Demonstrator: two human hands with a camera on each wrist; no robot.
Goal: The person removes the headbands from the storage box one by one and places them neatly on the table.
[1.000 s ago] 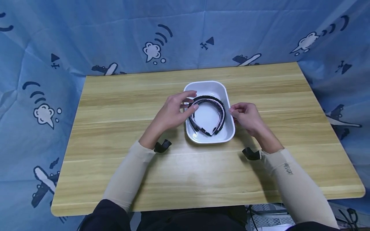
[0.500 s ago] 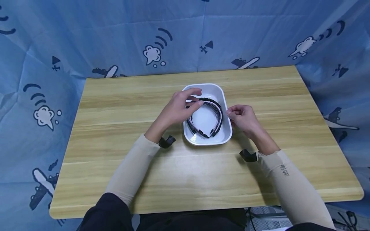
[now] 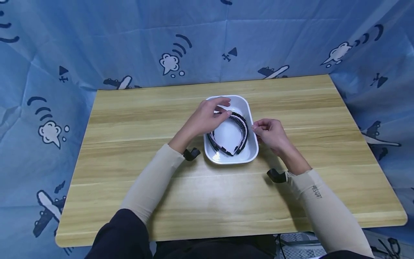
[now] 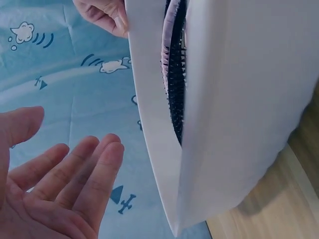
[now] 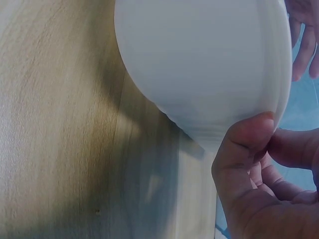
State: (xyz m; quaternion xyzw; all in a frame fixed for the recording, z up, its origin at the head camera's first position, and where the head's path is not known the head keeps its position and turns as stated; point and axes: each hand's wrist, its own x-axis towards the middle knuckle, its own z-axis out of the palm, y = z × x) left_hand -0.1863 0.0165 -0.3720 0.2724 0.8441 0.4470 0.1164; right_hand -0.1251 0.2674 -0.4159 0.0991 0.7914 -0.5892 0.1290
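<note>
Blue curtain (image 3: 200,21) printed with planes backs the wood-grain bench (image 3: 129,126), where a white tray (image 3: 229,135) sits near mid-width, closer to the far edge than the near one. Several headbands (image 3: 244,133), black and pale pink, lie nested inside the tray. Over its left side hovers the left hand (image 3: 207,118), fingers loosely extended, apart from the rim. The right hand (image 3: 271,133) pinches the tray's right rim between thumb and finger.

My shiny bench (image 3: 223,196)
There's pale glare on its near half and a soft shadow by my right hand (image 3: 271,135).
</note>
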